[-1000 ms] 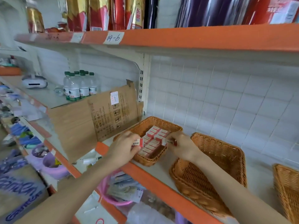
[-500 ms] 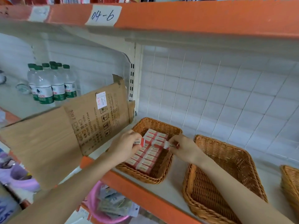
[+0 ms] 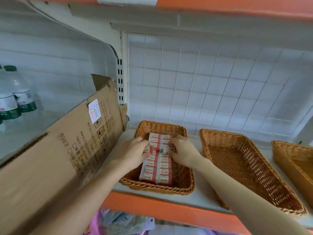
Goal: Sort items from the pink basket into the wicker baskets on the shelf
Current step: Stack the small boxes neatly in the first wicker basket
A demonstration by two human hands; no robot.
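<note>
Left hand (image 3: 133,154) was over the leftmost wicker basket (image 3: 157,189), fingers curled, pinching a small red-and-white box (image 3: 148,148). Right hand (image 3: 183,152) faced it, fingers curled round a second box (image 3: 166,148). Both boxes were held just above the two rows of boxes (image 3: 156,172) running front to back down the basket's middle. That basket sat at the left end of the shelf (image 3: 169,208), its front rim near the orange front edge. The middle wicker basket (image 3: 223,139) was just to its right, and the third wicker basket (image 3: 291,150) was at the right end, cut off by the frame. A cardboard sheet (image 3: 67,150) leaned along the basket's left side. Water bottles (image 3: 15,99) stood far left. The pink basket (image 3: 93,225) was below the front edge, with packets in it.
</note>
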